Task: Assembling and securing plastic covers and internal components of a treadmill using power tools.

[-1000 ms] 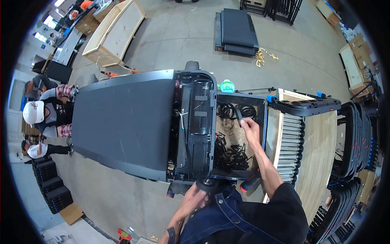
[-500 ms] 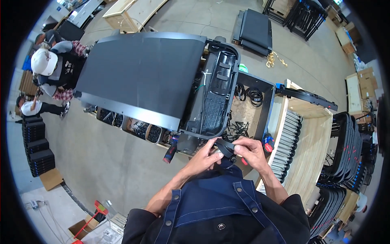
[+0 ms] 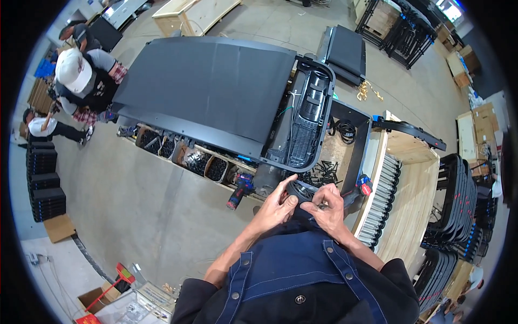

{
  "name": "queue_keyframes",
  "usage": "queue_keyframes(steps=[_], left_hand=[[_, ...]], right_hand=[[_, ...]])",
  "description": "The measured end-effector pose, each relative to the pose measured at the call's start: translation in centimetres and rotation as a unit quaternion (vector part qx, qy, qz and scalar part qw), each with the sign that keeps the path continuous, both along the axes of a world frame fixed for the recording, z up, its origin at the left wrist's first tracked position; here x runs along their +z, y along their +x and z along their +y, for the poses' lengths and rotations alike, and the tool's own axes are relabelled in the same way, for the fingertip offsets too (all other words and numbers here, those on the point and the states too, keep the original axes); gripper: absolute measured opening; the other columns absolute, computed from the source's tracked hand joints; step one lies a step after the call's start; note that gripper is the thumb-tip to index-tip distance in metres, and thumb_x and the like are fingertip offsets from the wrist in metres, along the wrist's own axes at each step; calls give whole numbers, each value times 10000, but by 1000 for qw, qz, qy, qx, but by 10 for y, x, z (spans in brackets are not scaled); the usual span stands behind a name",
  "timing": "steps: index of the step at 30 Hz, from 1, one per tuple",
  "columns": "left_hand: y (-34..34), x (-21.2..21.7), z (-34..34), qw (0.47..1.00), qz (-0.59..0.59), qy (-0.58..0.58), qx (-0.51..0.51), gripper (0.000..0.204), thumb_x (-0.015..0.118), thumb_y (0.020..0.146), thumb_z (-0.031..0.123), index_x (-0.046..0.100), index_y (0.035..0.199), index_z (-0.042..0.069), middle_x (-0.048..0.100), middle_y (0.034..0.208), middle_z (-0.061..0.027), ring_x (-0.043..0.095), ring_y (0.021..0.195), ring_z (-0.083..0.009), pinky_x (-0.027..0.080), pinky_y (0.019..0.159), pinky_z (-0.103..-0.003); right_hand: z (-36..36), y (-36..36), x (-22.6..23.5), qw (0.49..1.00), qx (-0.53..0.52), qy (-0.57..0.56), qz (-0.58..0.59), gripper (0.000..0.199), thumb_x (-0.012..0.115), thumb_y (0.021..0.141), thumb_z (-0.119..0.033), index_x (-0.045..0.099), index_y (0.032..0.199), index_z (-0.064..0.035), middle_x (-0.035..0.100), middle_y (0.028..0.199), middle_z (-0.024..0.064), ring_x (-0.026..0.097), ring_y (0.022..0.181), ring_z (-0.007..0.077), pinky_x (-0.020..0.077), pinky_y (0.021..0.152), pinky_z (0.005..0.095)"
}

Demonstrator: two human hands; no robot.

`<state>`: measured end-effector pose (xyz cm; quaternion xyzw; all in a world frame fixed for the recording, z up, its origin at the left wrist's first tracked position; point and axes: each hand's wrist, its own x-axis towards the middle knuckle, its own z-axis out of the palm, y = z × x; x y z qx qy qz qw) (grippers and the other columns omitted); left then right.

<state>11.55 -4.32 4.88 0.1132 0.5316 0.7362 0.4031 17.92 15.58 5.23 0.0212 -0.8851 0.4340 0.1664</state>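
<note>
In front of my chest I hold a black round part [image 3: 301, 190] between both hands. It has a dark rim and an open-looking middle; whether it is a small wheel or a coiled belt I cannot tell. My left hand [image 3: 275, 209] is closed around its left side, thumb along the near edge. With bent fingers, my right hand [image 3: 327, 210] pinches its right side. Just beyond the hands is the black end housing [image 3: 310, 121] of a treadmill [image 3: 208, 92], its inside exposed and a white wire showing. A power drill [image 3: 240, 190] lies left of my hands.
An open box [image 3: 353, 156] holds black coils [image 3: 343, 130] and loose bolts [image 3: 325, 171]. To the right, a wooden crate [image 3: 413, 189] contains a row of metal cylinders [image 3: 380, 200]. Bins of screws [image 3: 197, 163] line the treadmill's near side. A co-worker in a white cap [image 3: 74, 70] stands at its far left end.
The black part has turned in my hands, and its round face now shows. My right fingers have curled in closer. The whole view has shifted, with the treadmill now farther right.
</note>
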Motion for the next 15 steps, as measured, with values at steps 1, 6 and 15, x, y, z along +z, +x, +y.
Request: queue_keyframes(steps=[1,6,15], left_hand=[[-2,1,2,1000,17,-4,19,812,621,982,510,261,1579,95,531,791,0,498,640,-78,407,560,-245],[-48,11,16,968,208,-128,53,724,668,963,471,398,1514,86,683,935,-108,659,812,-166,513,735,-340],[-268,72,143,731,576,-360,67,470,688,887,382,635,1207,43,667,1008,-156,648,973,-383,512,832,-477]], right_hand=[[2,-5,1,994,-16,-63,-86,503,934,693,-319,583,938,-55,593,742,16,539,753,189,433,688,338],[24,-61,22,984,125,-67,-104,1070,954,636,-430,382,1466,-73,601,1202,155,602,1132,284,496,960,410],[97,-277,-32,969,-73,-232,-36,662,771,874,-363,474,1366,-34,651,936,111,666,824,213,547,718,311]])
